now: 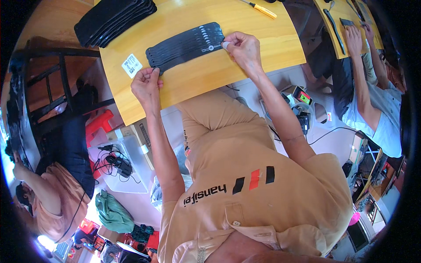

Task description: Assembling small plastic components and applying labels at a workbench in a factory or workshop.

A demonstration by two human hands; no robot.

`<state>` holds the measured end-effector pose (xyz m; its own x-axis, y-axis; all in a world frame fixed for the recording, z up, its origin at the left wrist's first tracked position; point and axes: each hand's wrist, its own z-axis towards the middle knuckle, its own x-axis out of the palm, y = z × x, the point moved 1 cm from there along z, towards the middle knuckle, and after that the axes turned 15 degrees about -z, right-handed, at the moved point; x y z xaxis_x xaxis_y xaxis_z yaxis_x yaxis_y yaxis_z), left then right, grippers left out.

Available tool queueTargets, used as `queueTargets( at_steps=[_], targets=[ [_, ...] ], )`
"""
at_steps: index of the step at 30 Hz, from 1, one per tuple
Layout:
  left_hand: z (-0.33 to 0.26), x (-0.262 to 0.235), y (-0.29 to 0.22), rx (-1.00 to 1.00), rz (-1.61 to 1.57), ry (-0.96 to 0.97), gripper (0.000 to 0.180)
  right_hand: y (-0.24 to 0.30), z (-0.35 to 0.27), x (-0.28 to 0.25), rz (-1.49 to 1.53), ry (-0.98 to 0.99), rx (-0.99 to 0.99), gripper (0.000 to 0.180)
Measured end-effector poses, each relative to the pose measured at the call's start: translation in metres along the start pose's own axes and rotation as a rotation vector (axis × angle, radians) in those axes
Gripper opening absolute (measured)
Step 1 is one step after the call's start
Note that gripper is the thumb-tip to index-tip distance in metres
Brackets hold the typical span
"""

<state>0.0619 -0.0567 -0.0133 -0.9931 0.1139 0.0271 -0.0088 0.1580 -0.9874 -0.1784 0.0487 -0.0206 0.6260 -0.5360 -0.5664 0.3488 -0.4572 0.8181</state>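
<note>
A fanned stack of long black flat strips (186,46) lies on the yellow wooden table (206,79). My left hand (147,83) rests at the stack's left end, fingers curled on its edge. My right hand (244,47) pinches the right end, with white tape on one fingertip. A small white label with a printed code (131,65) lies just left of the stack.
A second pile of black strips (115,19) sits at the table's far left corner. A yellow-handled screwdriver (262,9) lies at the far edge. Another person's arm (360,65) works at a neighbouring table on the right. Boxes, cables and a red stool (98,125) are on the floor.
</note>
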Motion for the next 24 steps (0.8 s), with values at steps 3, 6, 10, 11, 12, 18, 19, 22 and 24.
queueTargets(
  at_steps=[3, 6, 10, 11, 12, 18, 19, 22, 24],
  targets=[
    [0.0006, -0.0008, 0.0005, -0.005, -0.003, 0.002, 0.011, -0.0022, 0.0008, 0.0016, -0.009, -0.011, -0.023, 0.006],
    [0.0013, 0.0, 0.0014, 0.001, 0.006, 0.015, 0.01, -0.0031, 0.0011, 0.0002, -0.028, -0.002, 0.002, 0.006],
    [0.0008, -0.0002, 0.0005, -0.026, -0.025, -0.001, 0.01, -0.0015, 0.001, 0.001, -0.025, -0.009, -0.007, 0.006],
    [0.0006, 0.0001, 0.0, -0.024, -0.021, -0.002, 0.01, -0.0022, 0.0014, 0.001, -0.021, -0.004, -0.008, 0.006],
    [0.0004, 0.0004, -0.0004, -0.021, -0.018, -0.003, 0.01, -0.0026, 0.0016, 0.001, -0.016, 0.002, -0.009, 0.006],
    [0.0003, 0.0008, -0.0003, -0.005, 0.024, -0.013, 0.011, -0.0033, 0.0001, 0.0018, -0.004, -0.007, -0.055, 0.004],
    [0.0, 0.0008, -0.0008, -0.006, 0.024, -0.012, 0.011, -0.0028, -0.0002, 0.0015, -0.004, -0.008, -0.055, 0.004],
    [-0.0013, 0.0002, -0.0021, -0.01, 0.036, -0.018, 0.011, -0.0003, -0.002, -0.0002, 0.014, 0.003, -0.004, 0.006],
    [-0.0024, -0.0009, -0.0012, -0.008, 0.045, -0.022, 0.012, 0.0022, -0.0039, -0.0006, -0.011, 0.01, 0.003, 0.006]
  ],
)
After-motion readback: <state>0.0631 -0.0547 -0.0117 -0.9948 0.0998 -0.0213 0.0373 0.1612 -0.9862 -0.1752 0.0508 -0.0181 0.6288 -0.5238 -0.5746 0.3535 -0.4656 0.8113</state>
